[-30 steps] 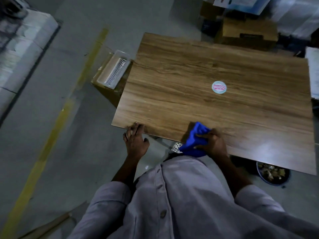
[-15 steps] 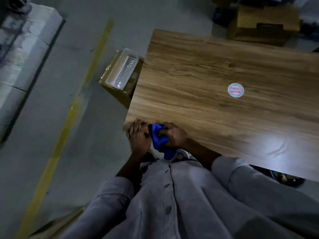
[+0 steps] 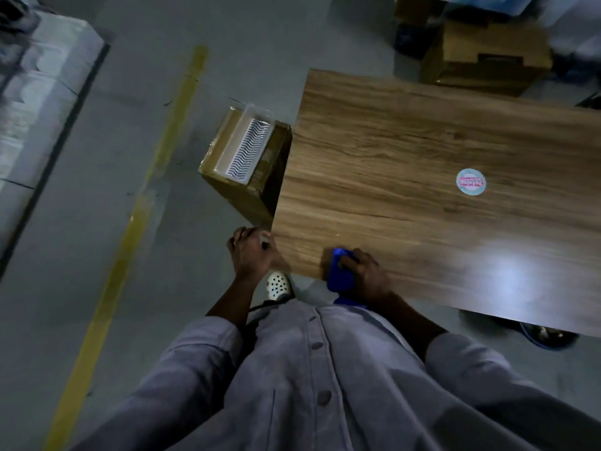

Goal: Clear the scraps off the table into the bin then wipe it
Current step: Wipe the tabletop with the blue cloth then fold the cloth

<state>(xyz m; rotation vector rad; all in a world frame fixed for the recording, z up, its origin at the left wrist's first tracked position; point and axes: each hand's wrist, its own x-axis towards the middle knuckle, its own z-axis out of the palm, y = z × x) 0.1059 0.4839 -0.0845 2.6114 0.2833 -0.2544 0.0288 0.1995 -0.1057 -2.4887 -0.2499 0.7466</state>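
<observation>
1. Two bare hands work at the near edge of a wood-grain table [image 3: 422, 151], close to the middle of the view. I take twelve o'clock as straight ahead of the wearer.
2. The right hand [image 3: 366, 275] has its fingers curled round a bunched blue cloth [image 3: 340, 279] and presses it onto the table right at the near edge. Part of the cloth hangs over that edge. I judge the bunching gives a firm pad for wiping.
3. The left hand [image 3: 252, 252] is at nine o'clock from the right one. Its fingers are curled over the table's near left corner and hold nothing else. I judge it steadies the body and the table.
4. The bin [image 3: 546, 336], dark and blue-rimmed, sits on the floor at four o'clock, half hidden under the table's near edge. What look like scraps lie inside. It was probably put there to catch what is swept off, and I judge that wiping is now the step in hand.
5. The top is glossy, with a patch of glare at three o'clock. A round pale sticker [image 3: 470, 182] sits at two o'clock, well apart from the cloth.
6. The room is dim, with a grey concrete floor.
7. A yellow line [image 3: 146, 206] runs from seven towards eleven o'clock.
8. A cardboard box [image 3: 240, 196] stands just beside the table's left edge at eleven o'clock, and a white tray [image 3: 248, 148] lies on it.
9. More cardboard boxes [image 3: 487, 56] stand beyond the far edge at one o'clock.
</observation>
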